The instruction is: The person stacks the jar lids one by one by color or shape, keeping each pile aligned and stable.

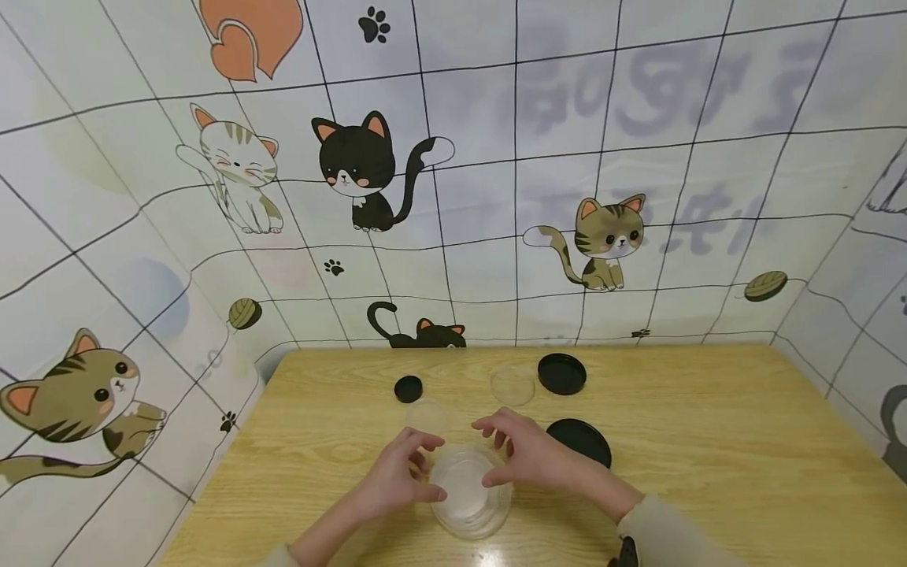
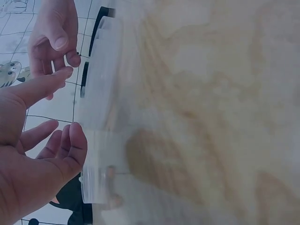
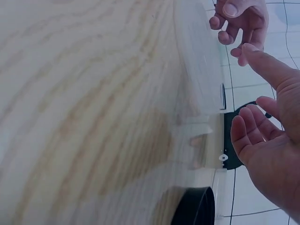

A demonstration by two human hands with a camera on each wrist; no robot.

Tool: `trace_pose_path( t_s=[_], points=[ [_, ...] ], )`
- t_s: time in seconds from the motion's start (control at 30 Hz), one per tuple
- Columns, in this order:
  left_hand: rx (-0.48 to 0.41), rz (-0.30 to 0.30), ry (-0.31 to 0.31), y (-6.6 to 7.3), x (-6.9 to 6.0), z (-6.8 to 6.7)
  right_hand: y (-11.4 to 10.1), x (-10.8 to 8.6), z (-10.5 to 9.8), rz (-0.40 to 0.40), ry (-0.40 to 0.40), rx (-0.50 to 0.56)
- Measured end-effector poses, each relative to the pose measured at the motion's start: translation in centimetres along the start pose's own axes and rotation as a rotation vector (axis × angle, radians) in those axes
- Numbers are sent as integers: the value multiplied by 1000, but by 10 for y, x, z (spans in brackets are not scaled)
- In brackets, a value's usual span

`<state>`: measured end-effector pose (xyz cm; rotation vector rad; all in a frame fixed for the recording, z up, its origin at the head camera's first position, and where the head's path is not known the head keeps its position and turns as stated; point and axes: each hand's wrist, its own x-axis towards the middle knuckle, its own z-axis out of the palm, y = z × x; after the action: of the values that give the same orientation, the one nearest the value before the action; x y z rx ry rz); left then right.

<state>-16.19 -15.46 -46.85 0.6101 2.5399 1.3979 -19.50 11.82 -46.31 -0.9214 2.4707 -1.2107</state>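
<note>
A clear round plastic container (image 1: 471,512) stands on the wooden table near its front, between both hands. On its left side my left hand (image 1: 404,471) hovers with fingers loosely bent and parted. Opposite it, my right hand (image 1: 527,453) hangs over the container's right rim, thumb and fingers spread. Both wrist views show the hands a little above the container (image 2: 103,70) with nothing gripped. Just beyond my right hand lies a large black round lid (image 1: 579,439), partly covered by the forearm. Its dark rim (image 3: 194,206) also shows in the right wrist view.
Farther back are a small black lid (image 1: 408,389), a medium black lid (image 1: 562,374) and two more clear round pieces, one left (image 1: 427,414) and one at centre (image 1: 513,386). A cat-patterned cloth (image 1: 482,197) hangs behind the wooden table (image 1: 708,449).
</note>
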Motion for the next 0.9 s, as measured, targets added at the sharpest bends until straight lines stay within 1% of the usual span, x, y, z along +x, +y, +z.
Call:
trace_pose_path(
  t_s=[0.17, 0.27, 0.37, 0.43, 0.53, 0.6, 0.73, 0.83, 0.9],
  points=[
    [-22, 30, -3, 5, 13, -3, 6, 1, -12, -15, 67, 3],
    [-58, 55, -10, 7, 23, -4, 11, 0, -20, -2, 121, 28],
    [-100, 74, -13, 9, 35, -4, 18, 0, -30, 7, 184, 55],
    [-119, 75, -13, 11, 45, -4, 23, 1, -36, 15, 236, 60],
    [-136, 67, -8, 13, 63, -4, 32, 4, -44, 45, 302, 49],
    [-138, 60, 1, 14, 76, -3, 38, 7, -48, 75, 332, 43],
    [-129, 19, 27, 15, 98, -1, 49, 11, -54, 117, 358, 39],
    [-148, -17, 36, 14, 110, 3, 55, 12, -56, 143, 360, 38],
    [-170, -38, 29, 13, 117, 5, 57, 13, -56, 167, 359, 42]
  ],
)
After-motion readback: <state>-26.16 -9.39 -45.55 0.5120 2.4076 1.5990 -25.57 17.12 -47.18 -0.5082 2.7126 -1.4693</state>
